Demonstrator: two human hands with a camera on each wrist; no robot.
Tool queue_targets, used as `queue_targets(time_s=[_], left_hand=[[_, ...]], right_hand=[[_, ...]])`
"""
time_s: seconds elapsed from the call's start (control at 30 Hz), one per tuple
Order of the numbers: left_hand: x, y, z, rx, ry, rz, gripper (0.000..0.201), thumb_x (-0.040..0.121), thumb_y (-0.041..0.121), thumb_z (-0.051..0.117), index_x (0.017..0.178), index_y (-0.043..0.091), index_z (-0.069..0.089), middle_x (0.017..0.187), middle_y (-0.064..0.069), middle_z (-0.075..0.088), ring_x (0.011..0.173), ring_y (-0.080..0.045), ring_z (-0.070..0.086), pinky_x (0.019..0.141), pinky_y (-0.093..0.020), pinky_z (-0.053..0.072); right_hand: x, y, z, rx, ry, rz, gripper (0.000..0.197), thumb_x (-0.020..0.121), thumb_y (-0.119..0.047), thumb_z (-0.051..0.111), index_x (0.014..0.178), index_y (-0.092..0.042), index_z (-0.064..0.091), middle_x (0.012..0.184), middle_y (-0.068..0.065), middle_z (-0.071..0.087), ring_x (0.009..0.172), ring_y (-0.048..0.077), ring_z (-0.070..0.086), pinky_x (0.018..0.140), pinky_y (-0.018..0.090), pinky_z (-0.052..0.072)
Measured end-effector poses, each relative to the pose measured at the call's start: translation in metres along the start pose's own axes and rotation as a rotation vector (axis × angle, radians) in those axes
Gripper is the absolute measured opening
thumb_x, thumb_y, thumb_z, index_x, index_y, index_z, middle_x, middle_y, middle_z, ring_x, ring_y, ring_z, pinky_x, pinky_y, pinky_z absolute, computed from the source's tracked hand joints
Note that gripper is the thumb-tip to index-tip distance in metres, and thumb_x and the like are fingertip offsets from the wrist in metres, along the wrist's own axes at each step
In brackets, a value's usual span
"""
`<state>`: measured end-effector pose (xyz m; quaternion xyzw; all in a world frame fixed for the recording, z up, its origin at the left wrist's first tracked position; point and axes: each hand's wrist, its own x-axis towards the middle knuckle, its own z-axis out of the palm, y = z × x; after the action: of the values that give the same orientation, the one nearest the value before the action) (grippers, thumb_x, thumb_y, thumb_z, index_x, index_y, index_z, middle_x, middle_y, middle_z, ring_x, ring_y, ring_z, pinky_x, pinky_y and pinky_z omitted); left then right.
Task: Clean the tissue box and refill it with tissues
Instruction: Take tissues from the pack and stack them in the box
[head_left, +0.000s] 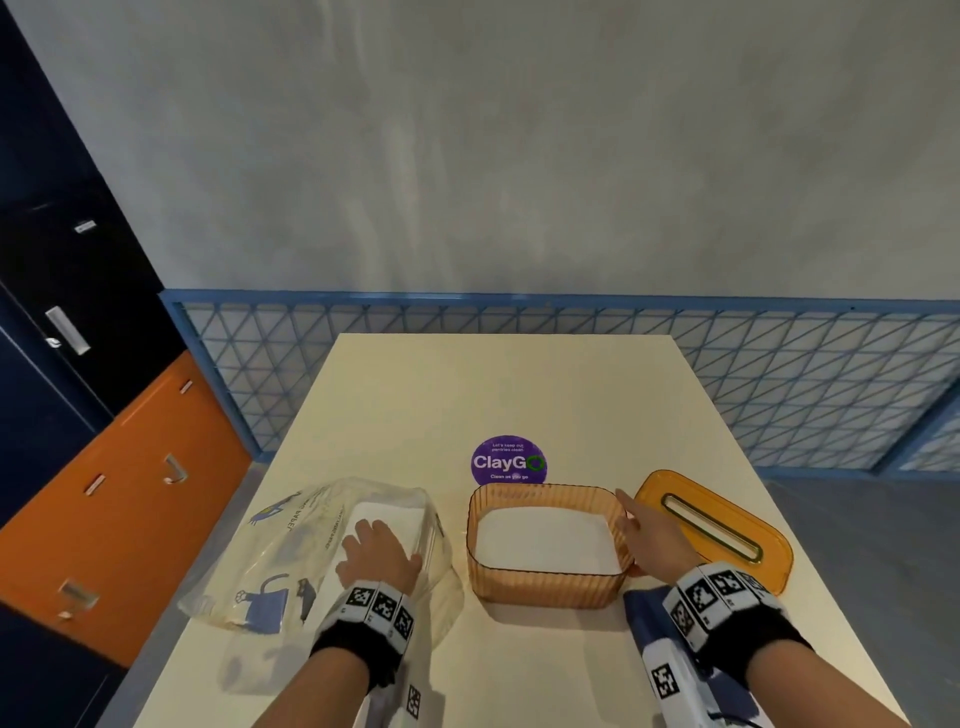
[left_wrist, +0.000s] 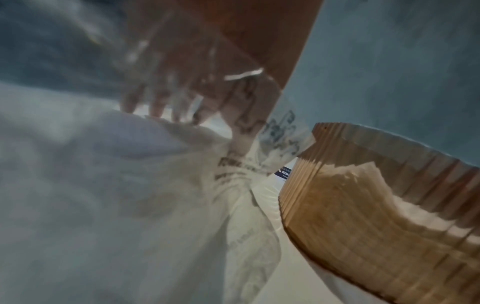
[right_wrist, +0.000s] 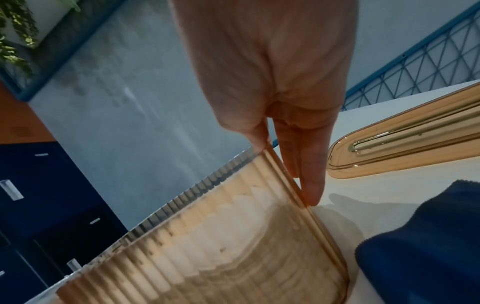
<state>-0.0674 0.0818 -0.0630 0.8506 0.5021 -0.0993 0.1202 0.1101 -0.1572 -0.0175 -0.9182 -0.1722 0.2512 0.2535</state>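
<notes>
An orange ribbed tissue box (head_left: 545, 592) stands open on the table, with a stack of white tissues (head_left: 545, 540) inside. My right hand (head_left: 631, 530) lies flat against its right outer wall, thumb at the rim. In the right wrist view the fingers (right_wrist: 309, 185) run straight down the box (right_wrist: 233, 257). The orange slotted lid (head_left: 727, 514) lies to the right. At left, my left hand (head_left: 376, 540) rests on a white tissue stack (head_left: 384, 512) in a clear printed plastic bag (head_left: 291, 561). In the left wrist view its fingers (left_wrist: 155, 102) show blurred through the plastic.
A dark blue cloth (head_left: 641, 610) lies by my right wrist near the front edge. A purple round sticker (head_left: 509, 461) sits behind the box. Orange and navy cabinets (head_left: 104, 493) stand left of the table, and a blue mesh rail (head_left: 779, 374) runs behind it.
</notes>
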Motion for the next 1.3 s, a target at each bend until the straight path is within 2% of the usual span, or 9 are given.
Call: queue_targets(time_s=[0.27, 0.43, 0.53, 0.67, 0.87, 1.0, 1.07, 1.17, 1.3], left_hand=[[0.0005, -0.0001, 0.0002, -0.035, 0.007, -0.014, 0.047, 0.098, 0.044, 0.031, 0.134, 0.014, 0.037, 0.141, -0.007, 0.033, 0.13, -0.025, 0.033, 0.103, -0.04, 0.037], [-0.0006, -0.0012, 0.0034, -0.009, 0.014, 0.005, 0.051, 0.095, 0.047, 0.039, 0.134, 0.014, 0.034, 0.14, -0.006, 0.032, 0.13, -0.025, 0.033, 0.101, -0.038, 0.038], [-0.0023, -0.0004, 0.0043, 0.013, 0.012, 0.007, 0.059, 0.091, 0.053, 0.045, 0.134, 0.015, 0.033, 0.14, -0.005, 0.032, 0.13, -0.024, 0.033, 0.099, -0.037, 0.039], [-0.0031, 0.0005, 0.005, 0.025, 0.029, 0.002, 0.053, 0.093, 0.048, 0.042, 0.134, 0.016, 0.032, 0.138, -0.003, 0.033, 0.13, -0.023, 0.033, 0.099, -0.038, 0.039], [-0.0041, -0.0005, 0.0046, 0.009, 0.053, 0.012, 0.046, 0.099, 0.043, 0.028, 0.135, 0.015, 0.034, 0.142, -0.005, 0.033, 0.13, -0.023, 0.034, 0.1, -0.039, 0.039], [-0.0041, -0.0003, 0.0072, 0.009, 0.071, 0.011, 0.046, 0.1, 0.041, 0.025, 0.137, 0.016, 0.033, 0.142, -0.004, 0.033, 0.13, -0.023, 0.034, 0.1, -0.039, 0.038], [-0.0044, 0.0012, 0.0088, 0.03, 0.071, 0.005, 0.043, 0.1, 0.038, 0.028, 0.137, 0.016, 0.033, 0.141, -0.003, 0.034, 0.129, -0.022, 0.035, 0.1, -0.038, 0.039], [-0.0037, 0.004, 0.0089, 0.06, 0.054, -0.017, 0.036, 0.097, 0.025, 0.036, 0.132, 0.017, 0.035, 0.136, -0.003, 0.036, 0.126, -0.02, 0.038, 0.097, -0.036, 0.041], [-0.0019, 0.0078, 0.006, 0.077, -0.01, -0.04, 0.042, 0.095, 0.015, 0.039, 0.136, 0.012, 0.031, 0.14, -0.007, 0.034, 0.129, -0.022, 0.037, 0.099, -0.039, 0.043]], right_hand=[[-0.0006, 0.0007, 0.003, -0.002, 0.028, -0.015, 0.048, 0.102, -0.017, 0.032, 0.149, -0.019, 0.023, 0.143, 0.013, 0.046, 0.124, 0.027, 0.05, 0.101, 0.03, 0.04], [-0.0015, -0.0003, 0.0022, 0.012, 0.027, -0.018, 0.049, 0.102, -0.016, 0.031, 0.149, -0.02, 0.02, 0.136, 0.016, 0.052, 0.11, 0.025, 0.055, 0.096, 0.031, 0.044], [-0.0019, -0.0007, 0.0024, -0.007, 0.025, -0.019, 0.049, 0.102, -0.016, 0.031, 0.149, -0.02, 0.019, 0.131, 0.016, 0.055, 0.109, 0.026, 0.056, 0.09, 0.03, 0.045], [-0.0023, -0.0002, 0.0031, -0.007, 0.023, -0.026, 0.05, 0.102, -0.016, 0.031, 0.149, -0.019, 0.019, 0.127, 0.017, 0.058, 0.096, 0.02, 0.053, 0.078, 0.023, 0.039], [-0.0028, -0.0015, 0.003, -0.009, 0.016, -0.019, 0.049, 0.102, -0.016, 0.031, 0.149, -0.021, 0.019, 0.125, 0.016, 0.059, 0.09, 0.016, 0.049, 0.076, 0.022, 0.039], [-0.0045, -0.0032, 0.0024, 0.003, 0.022, -0.013, 0.049, 0.102, -0.016, 0.031, 0.149, -0.021, 0.02, 0.128, 0.016, 0.057, 0.103, 0.024, 0.057, 0.085, 0.028, 0.045], [-0.0055, -0.004, 0.0017, 0.003, 0.023, -0.004, 0.049, 0.102, -0.016, 0.031, 0.149, -0.021, 0.019, 0.13, 0.016, 0.056, 0.108, 0.026, 0.057, 0.089, 0.029, 0.046], [-0.0061, -0.0043, 0.0011, 0.016, 0.01, 0.003, 0.049, 0.102, -0.016, 0.031, 0.149, -0.021, 0.019, 0.128, 0.016, 0.057, 0.093, 0.018, 0.052, 0.079, 0.025, 0.043], [-0.0053, -0.0045, 0.0014, 0.02, 0.011, -0.002, 0.05, 0.101, -0.015, 0.031, 0.149, -0.021, 0.019, 0.126, 0.016, 0.058, 0.09, 0.016, 0.05, 0.076, 0.023, 0.039]])
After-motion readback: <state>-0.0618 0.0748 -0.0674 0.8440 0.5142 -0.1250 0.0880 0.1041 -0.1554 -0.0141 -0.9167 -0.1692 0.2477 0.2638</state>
